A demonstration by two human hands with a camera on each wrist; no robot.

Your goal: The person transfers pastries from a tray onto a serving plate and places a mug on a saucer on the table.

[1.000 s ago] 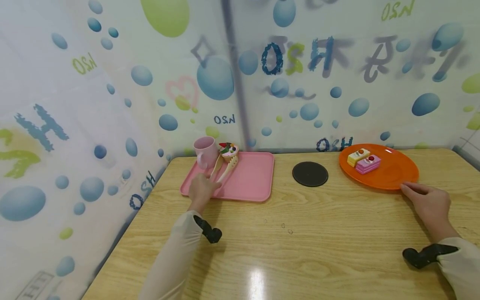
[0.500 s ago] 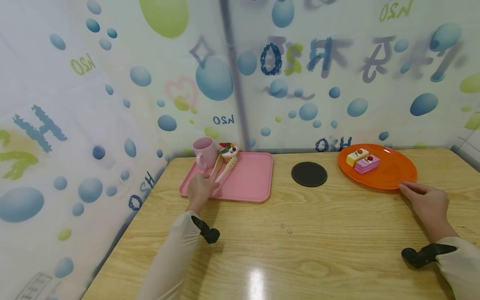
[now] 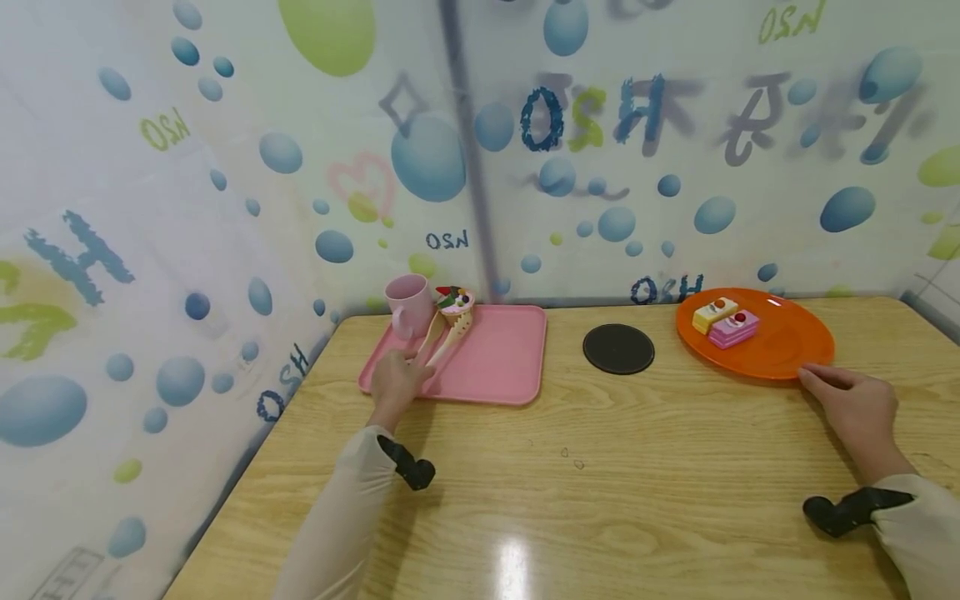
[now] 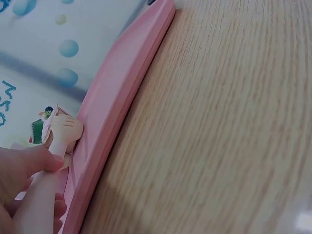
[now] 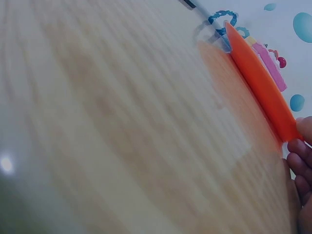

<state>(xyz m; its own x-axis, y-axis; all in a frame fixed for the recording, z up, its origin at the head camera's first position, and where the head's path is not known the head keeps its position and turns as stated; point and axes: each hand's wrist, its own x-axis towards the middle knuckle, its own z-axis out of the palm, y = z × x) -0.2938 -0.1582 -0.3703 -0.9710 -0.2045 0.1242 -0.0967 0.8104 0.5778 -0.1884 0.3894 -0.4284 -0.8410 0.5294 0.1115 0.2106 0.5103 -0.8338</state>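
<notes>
My left hand (image 3: 395,385) grips cream-coloured tongs (image 3: 448,340) over the near left part of a pink tray (image 3: 502,354). The two arms spread apart; the forked tip overlaps a toy fruit tart (image 3: 456,303), while the other arm points between tart and mug. In the left wrist view, my thumb (image 4: 43,158) presses on one arm of the tongs (image 4: 41,195). A pink mug (image 3: 410,302) stands left of the tart. My right hand (image 3: 858,417) pinches the near right rim of an orange plate (image 3: 795,342), which bears a yellow cake slice (image 3: 715,314) and a pink cake slice (image 3: 733,330).
A black round coaster (image 3: 618,348) lies on the wooden table (image 3: 585,492) between tray and plate. A printed sheet (image 3: 600,225) with blue and green spots hangs behind the table's far edge, and another side of it (image 3: 165,317) rises along the left.
My left hand has shifted slightly to the left with the tongs. My right hand keeps its place on the rim of the plate, and the cake slices lie as before.
</notes>
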